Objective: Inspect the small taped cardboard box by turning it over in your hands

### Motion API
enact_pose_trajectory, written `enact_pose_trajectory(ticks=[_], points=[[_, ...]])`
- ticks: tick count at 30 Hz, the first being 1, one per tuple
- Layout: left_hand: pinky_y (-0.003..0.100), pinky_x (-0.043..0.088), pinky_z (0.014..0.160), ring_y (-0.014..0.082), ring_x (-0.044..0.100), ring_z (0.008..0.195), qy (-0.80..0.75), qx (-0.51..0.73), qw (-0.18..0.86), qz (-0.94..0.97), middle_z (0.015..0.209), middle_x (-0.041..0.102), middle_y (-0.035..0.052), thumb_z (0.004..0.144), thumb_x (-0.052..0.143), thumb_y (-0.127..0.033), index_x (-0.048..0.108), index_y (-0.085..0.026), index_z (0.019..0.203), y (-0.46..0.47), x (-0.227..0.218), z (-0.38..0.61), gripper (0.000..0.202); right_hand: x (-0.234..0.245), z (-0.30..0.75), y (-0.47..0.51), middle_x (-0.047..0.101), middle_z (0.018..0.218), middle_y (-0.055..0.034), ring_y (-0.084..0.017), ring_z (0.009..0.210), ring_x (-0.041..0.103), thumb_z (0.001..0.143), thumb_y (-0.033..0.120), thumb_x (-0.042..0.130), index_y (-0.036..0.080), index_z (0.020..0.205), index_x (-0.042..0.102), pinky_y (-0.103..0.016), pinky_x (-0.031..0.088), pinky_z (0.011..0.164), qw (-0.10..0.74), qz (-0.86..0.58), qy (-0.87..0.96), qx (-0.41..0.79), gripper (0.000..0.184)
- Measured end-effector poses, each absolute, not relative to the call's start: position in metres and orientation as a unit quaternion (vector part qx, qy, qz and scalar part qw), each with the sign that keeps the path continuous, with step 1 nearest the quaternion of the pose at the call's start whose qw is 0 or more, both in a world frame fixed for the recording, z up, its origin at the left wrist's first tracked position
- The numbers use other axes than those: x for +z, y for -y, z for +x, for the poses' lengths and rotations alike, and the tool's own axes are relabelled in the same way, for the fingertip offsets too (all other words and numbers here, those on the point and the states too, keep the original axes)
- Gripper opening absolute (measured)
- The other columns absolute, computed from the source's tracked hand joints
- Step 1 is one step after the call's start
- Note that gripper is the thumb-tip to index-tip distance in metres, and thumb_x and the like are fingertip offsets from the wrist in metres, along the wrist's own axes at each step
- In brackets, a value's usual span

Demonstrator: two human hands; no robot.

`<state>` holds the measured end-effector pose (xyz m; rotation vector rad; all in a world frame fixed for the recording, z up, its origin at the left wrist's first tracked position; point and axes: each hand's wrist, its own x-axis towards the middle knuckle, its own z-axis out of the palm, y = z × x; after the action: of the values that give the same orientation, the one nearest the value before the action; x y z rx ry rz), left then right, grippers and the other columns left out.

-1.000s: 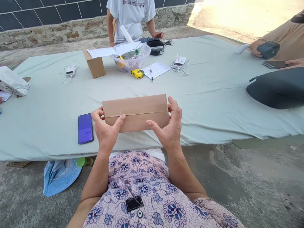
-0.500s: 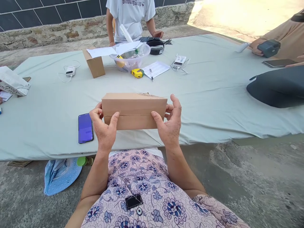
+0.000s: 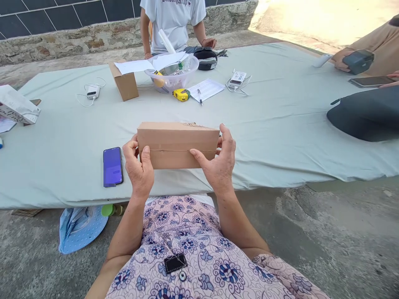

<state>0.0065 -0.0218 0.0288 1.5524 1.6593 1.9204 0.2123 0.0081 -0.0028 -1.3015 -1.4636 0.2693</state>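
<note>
A brown cardboard box (image 3: 174, 140) is held between my two hands, above the near edge of the cloth-covered table (image 3: 268, 120). A seam runs across its near side, and dark printing shows on its top at the right. My left hand (image 3: 139, 170) grips the left end, thumb on the near face and fingers curled behind. At the right end, my right hand (image 3: 218, 162) holds it with the thumb pressed along the seam and the index finger raised. The fingers behind the box are partly hidden. A phone (image 3: 112, 167) with a lit purple screen lies left of my left hand.
Farther back stand an open cardboard box (image 3: 126, 86) and a plastic basin (image 3: 174, 81) of items. Near them lie a yellow tape measure (image 3: 181, 95), paper with a pen (image 3: 200, 96) and a white device (image 3: 237, 79). A black bag (image 3: 368, 114) is at right. Two people are at the table.
My left hand and the left end of the box have shifted slightly right. My right thumb has slid left along the seam. The view has moved slightly.
</note>
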Motion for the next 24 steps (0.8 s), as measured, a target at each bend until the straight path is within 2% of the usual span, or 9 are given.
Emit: enact_pose_trajectory(ticks=[3, 6, 9, 12, 15, 20, 24], points=[[0.035, 0.051, 0.099, 0.0202, 0.064, 0.12, -0.556, 0.647, 0.083, 0.516, 0.131, 0.064, 0.0134, 0.097, 0.057, -0.03, 0.047, -0.023, 0.108, 0.02, 0.026, 0.003, 0.016, -0.006, 0.212, -0.009, 0.059, 0.131, -0.0114, -0.032, 0.111, 0.059, 0.086, 0.064, 0.073, 0.035, 0.16, 0.034, -0.054, 0.059, 0.09, 0.554, -0.543, 0.617, 0.136, 0.089], [0.035, 0.052, 0.097, 0.0223, 0.065, 0.12, -0.566, 0.648, 0.089, 0.501, 0.123, 0.065, 0.0125, 0.098, 0.056, -0.035, 0.047, -0.023, 0.108, 0.017, 0.022, -0.001, 0.018, -0.006, 0.213, -0.01, 0.065, 0.123, -0.0093, -0.028, 0.104, 0.06, 0.092, 0.056, 0.068, 0.035, 0.158, 0.039, -0.049, 0.06, 0.087, 0.571, -0.526, 0.616, 0.133, 0.075], [0.035, 0.053, 0.095, 0.0209, 0.066, 0.112, -0.588, 0.636, 0.097, 0.491, 0.12, 0.064, 0.0108, 0.096, 0.06, -0.039, 0.046, -0.023, 0.109, 0.016, 0.021, -0.001, 0.025, -0.004, 0.215, -0.008, 0.067, 0.116, -0.0071, -0.026, 0.101, 0.061, 0.095, 0.05, 0.064, 0.036, 0.155, 0.043, -0.045, 0.06, 0.083, 0.577, -0.522, 0.615, 0.13, 0.065], [0.036, 0.053, 0.092, 0.021, 0.067, 0.105, -0.618, 0.612, 0.095, 0.484, 0.121, 0.065, 0.0107, 0.088, 0.069, -0.038, 0.044, -0.024, 0.11, 0.017, 0.021, 0.003, 0.036, -0.002, 0.215, -0.006, 0.066, 0.116, -0.0073, -0.026, 0.101, 0.06, 0.096, 0.048, 0.062, 0.035, 0.154, 0.044, -0.045, 0.06, 0.083, 0.57, -0.531, 0.613, 0.131, 0.063], [0.041, 0.055, 0.092, 0.0253, 0.067, 0.108, -0.647, 0.589, 0.083, 0.477, 0.125, 0.065, 0.0117, 0.079, 0.078, -0.038, 0.043, -0.026, 0.111, 0.017, 0.021, 0.01, 0.049, -0.004, 0.213, -0.006, 0.065, 0.122, -0.0094, -0.029, 0.103, 0.06, 0.094, 0.049, 0.063, 0.035, 0.156, 0.04, -0.05, 0.059, 0.086, 0.546, -0.546, 0.624, 0.12, 0.068], [0.053, 0.053, 0.102, 0.0346, 0.062, 0.123, -0.676, 0.555, 0.058, 0.482, 0.134, 0.059, 0.0158, 0.066, 0.088, -0.042, 0.04, -0.026, 0.117, 0.017, 0.019, 0.02, 0.072, -0.008, 0.206, -0.009, 0.059, 0.133, -0.0134, -0.037, 0.117, 0.058, 0.083, 0.059, 0.074, 0.034, 0.159, 0.034, -0.066, 0.054, 0.1, 0.515, -0.566, 0.64, 0.076, 0.09], [0.058, 0.053, 0.101, 0.0385, 0.062, 0.122, -0.684, 0.539, 0.048, 0.488, 0.133, 0.058, 0.0171, 0.061, 0.091, -0.045, 0.038, -0.025, 0.118, 0.018, 0.02, 0.024, 0.08, -0.007, 0.205, -0.011, 0.059, 0.13, -0.0144, -0.038, 0.116, 0.058, 0.078, 0.069, 0.077, 0.033, 0.159, 0.035, -0.067, 0.055, 0.096, 0.499, -0.59, 0.63, 0.071, 0.097]])
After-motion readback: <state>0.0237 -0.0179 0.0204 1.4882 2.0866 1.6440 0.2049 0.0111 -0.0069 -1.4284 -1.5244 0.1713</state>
